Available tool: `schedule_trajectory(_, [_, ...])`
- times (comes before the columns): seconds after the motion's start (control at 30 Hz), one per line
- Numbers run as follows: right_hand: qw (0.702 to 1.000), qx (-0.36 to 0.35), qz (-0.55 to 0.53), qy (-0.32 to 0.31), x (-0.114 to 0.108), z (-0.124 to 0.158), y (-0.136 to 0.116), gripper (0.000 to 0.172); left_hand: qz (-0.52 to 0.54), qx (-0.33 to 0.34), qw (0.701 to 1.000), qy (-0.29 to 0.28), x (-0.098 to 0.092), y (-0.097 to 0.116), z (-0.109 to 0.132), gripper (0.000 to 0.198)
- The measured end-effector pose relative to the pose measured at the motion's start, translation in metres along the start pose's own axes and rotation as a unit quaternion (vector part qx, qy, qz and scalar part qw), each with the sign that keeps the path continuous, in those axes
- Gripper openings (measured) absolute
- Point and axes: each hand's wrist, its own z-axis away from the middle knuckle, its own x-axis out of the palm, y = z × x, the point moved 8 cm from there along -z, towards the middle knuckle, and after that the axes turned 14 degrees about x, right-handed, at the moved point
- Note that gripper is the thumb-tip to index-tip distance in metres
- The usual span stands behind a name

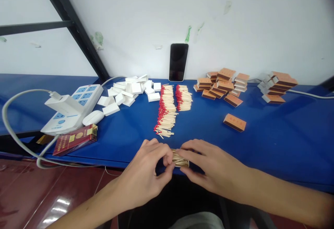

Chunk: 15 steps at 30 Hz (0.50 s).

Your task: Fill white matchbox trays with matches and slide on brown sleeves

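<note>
At the table's front edge lies a small matchbox tray filled with wooden matches. My left hand is closed at the tray's left end, with curled fingers and the thumb against it. Around the right end, the fingers and thumb of my right hand hold the tray, fingertips over the matches. Part of the tray is hidden by my fingers. Just beyond my hands, red-tipped matches lie in a long pile and a shorter pile. A single orange matchbox sleeve lies right of them.
White matchbox trays are heaped at the back left. Orange matchboxes sit in a loose pile and a stack. A phone leans on the wall. Leftward are a power strip, cables, a white case and a red box.
</note>
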Motion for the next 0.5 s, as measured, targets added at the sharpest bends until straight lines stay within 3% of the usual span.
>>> schedule_trajectory(0.13, [0.999,-0.028,-0.009,0.036,-0.001,0.000,0.005,0.018,-0.035,-0.006,0.999,0.035,-0.004,-0.008,0.001,0.001])
schedule_trajectory(0.3, [0.996,-0.046,-0.046,0.064,-0.004,0.002,0.012,0.016,-0.153,0.026,0.981,0.117,-0.012,-0.006,0.011,0.021])
schedule_trajectory(0.5, [0.992,-0.067,-0.014,0.109,-0.001,0.004,0.010,0.011,-0.234,0.111,0.949,0.181,-0.011,0.010,0.020,0.020])
